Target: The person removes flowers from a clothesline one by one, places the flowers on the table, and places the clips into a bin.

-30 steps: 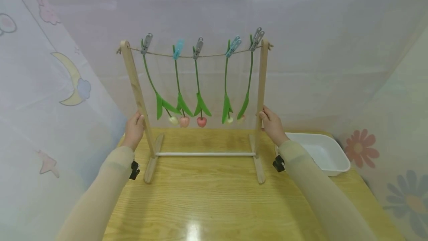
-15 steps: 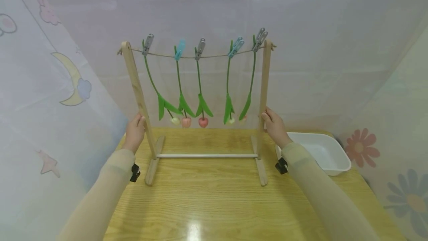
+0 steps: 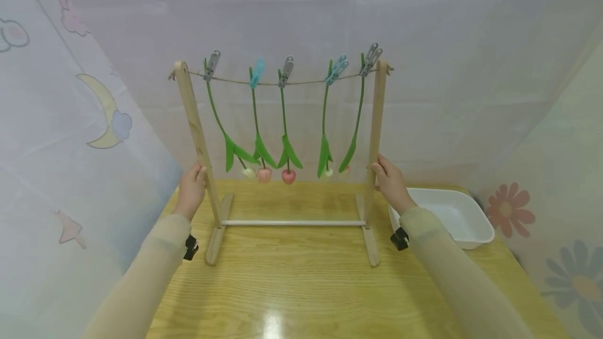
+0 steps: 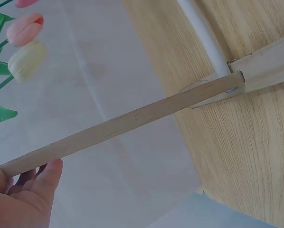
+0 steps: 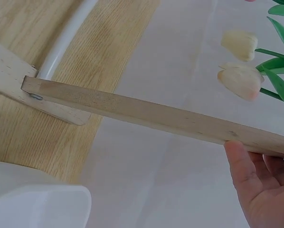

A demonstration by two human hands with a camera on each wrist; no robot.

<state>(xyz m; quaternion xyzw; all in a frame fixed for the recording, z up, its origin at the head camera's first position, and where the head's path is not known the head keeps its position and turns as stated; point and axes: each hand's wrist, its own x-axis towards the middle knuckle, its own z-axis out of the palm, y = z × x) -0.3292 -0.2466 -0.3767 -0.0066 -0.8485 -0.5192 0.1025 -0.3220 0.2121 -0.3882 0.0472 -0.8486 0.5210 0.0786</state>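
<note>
Two hands, left hand (image 3: 190,188) and right hand (image 3: 392,184), each gripping one upright of a wooden rack (image 3: 294,223) on the bench (image 3: 292,292). Five clipped tulips (image 3: 289,177), inverted; rightmost bloom mostly leaf-hidden. White basin (image 3: 464,213), partly behind the right sleeve (image 3: 443,245).

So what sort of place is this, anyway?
Perhaps a small screened-off staging corner: a wooden table, wrinkled backdrops printed with a moon and flowers, and artificial-looking tulips pegged along a wooden rack.

I'm monitoring tulips (image 3: 289,176) hanging from the rack (image 3: 192,114) and, right of it, a tub (image 3: 456,212) sitting on the desk (image 3: 292,286).
</note>
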